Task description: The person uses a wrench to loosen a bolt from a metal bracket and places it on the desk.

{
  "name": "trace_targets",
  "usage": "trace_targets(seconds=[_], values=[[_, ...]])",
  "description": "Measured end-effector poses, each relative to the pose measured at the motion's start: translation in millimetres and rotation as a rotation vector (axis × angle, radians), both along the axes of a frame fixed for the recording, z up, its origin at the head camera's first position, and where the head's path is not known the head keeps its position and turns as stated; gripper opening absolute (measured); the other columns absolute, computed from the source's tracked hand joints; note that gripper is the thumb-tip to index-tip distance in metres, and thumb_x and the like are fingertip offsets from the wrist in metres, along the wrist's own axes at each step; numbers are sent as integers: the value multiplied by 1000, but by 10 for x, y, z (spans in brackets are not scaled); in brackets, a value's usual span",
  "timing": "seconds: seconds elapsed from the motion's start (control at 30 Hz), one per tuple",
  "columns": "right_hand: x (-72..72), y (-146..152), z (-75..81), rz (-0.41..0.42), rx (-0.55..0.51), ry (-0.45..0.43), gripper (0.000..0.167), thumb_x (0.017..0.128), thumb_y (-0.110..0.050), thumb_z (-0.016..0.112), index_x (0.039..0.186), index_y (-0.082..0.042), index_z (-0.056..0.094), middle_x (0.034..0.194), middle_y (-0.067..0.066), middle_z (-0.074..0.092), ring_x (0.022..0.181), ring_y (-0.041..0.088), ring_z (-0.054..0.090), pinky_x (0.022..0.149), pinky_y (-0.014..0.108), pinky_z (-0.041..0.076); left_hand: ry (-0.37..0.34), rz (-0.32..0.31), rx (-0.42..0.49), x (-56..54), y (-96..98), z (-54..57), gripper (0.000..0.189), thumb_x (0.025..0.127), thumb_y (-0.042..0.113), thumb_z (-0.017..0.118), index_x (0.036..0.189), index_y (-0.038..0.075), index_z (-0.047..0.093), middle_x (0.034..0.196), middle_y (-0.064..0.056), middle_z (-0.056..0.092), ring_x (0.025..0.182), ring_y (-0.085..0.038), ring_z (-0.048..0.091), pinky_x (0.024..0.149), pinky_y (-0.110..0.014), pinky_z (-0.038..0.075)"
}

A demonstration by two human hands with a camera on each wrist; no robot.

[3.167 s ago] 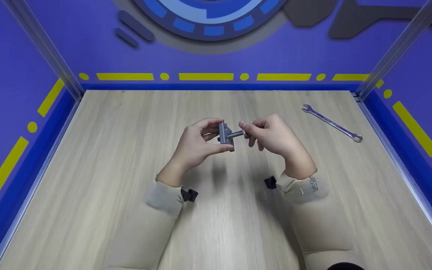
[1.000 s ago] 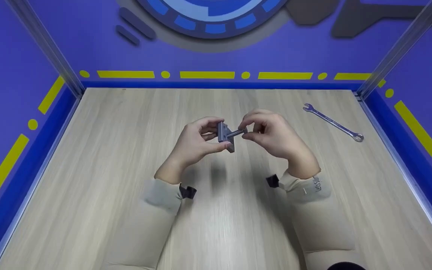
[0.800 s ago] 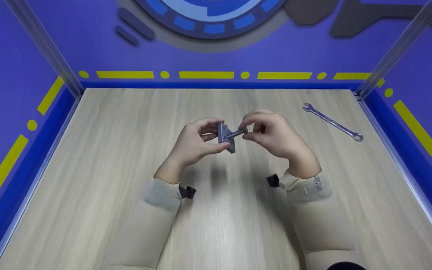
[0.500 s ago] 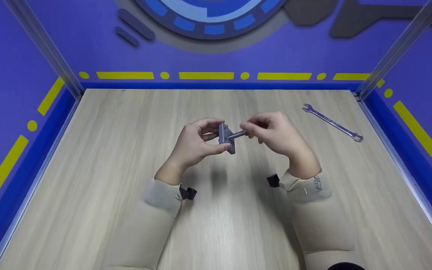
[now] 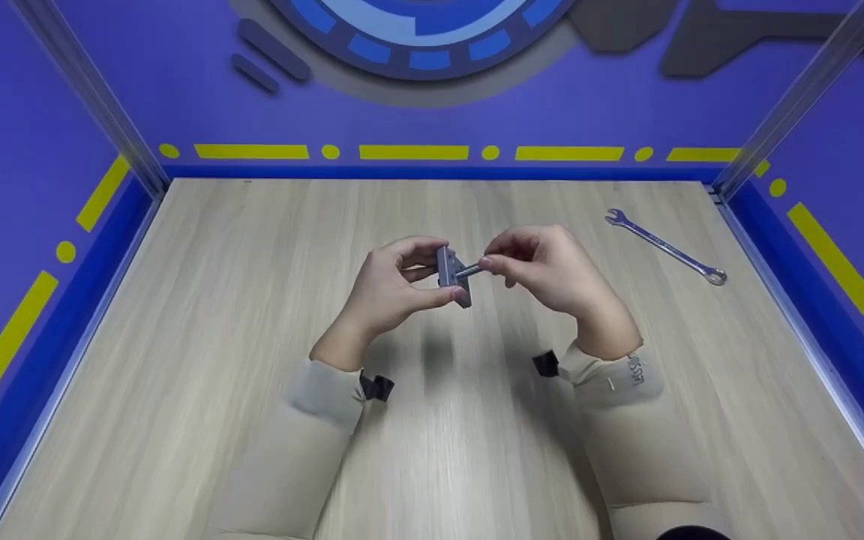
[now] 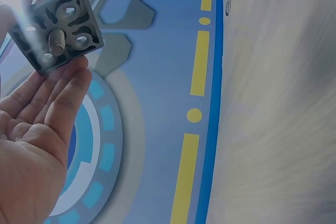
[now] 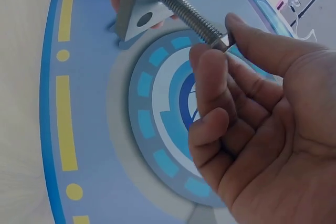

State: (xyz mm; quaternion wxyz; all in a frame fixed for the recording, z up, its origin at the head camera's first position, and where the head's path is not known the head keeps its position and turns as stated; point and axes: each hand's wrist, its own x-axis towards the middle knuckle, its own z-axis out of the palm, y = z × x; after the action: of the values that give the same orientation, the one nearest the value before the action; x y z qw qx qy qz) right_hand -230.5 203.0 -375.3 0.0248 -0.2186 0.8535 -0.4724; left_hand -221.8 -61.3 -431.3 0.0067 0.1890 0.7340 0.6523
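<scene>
My left hand (image 5: 391, 289) holds a square grey mounting plate (image 5: 445, 266) by its edges, thumb below and fingers above, raised over the table. Holes sit around the centre of the plate's face (image 7: 137, 3) in the right wrist view. A threaded metal bolt (image 7: 191, 14) runs into the middle of the plate. On the ribbed far side, the bolt's tip (image 6: 56, 42) sticks out in the left wrist view. My right hand (image 5: 548, 270) pinches the bolt's head end between thumb and forefinger, the other fingers curled beneath. The head is partly hidden by the fingertips.
A combination wrench (image 5: 664, 246) lies slantwise at the back right of the wooden table (image 5: 252, 315). Blue panels (image 5: 432, 124) with yellow marks and metal posts enclose the back and sides. Both wrists carry small black cameras (image 5: 546, 364).
My right thumb and fingers have shifted round the bolt's head several times, spreading and closing, and now pinch it. The left hand and plate have stayed nearly still. The wrench has not moved.
</scene>
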Motion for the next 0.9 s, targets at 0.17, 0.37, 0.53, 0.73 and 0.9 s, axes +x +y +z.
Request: trace_targets(seconds=[0.17, 0.37, 0.53, 0.73, 0.9], values=[[17, 35, -10, 67, -26, 169, 14, 95, 0, 89, 107, -8, 88, 98, 8, 81, 74, 8, 64, 63, 16, 50, -7, -3, 29, -2, -6, 4, 67, 86, 11, 100, 146, 4, 72, 133, -14, 79, 128, -27, 78, 115, -29, 66], [16, 49, -7, 120, -36, 240, 23, 92, 10, 86, 107, -7, 88, 116, 11, 83, 81, 7, 64, 70, 16, 51, 17, -3, 45, -7, -3, 10, 63, 86, 10, 99, 144, 5, 75, 132, -14, 79, 127, -26, 78, 116, -30, 66], [24, 41, 20, 46, 22, 122, 27, 98, -10, 89, 124, -11, 85, 115, 5, 81, 80, 13, 65, 69, 19, 53, 19, 8, 49, 1, -3, 6, 62, 85, 10, 100, 141, 5, 75, 132, -13, 79, 127, -26, 78, 116, -30, 66], [-5, -4, 10, -96, 98, -54, 43, 113, -48, 70, 92, -13, 84, 76, -1, 73, 70, 19, 65, 60, 26, 49, 31, 9, 41, 11, 14, 7, 64, 84, 12, 102, 141, 5, 75, 134, -13, 79, 128, -27, 79, 115, -29, 66], [-20, -6, -15, -87, 100, -84, 48, 112, -47, 71, 79, -13, 77, 66, -3, 65, 63, 16, 61, 54, 24, 42, 38, 6, 29, 18, 27, 0, 64, 83, 12, 103, 141, 4, 75, 134, -13, 79, 129, -27, 79, 116, -28, 66]])
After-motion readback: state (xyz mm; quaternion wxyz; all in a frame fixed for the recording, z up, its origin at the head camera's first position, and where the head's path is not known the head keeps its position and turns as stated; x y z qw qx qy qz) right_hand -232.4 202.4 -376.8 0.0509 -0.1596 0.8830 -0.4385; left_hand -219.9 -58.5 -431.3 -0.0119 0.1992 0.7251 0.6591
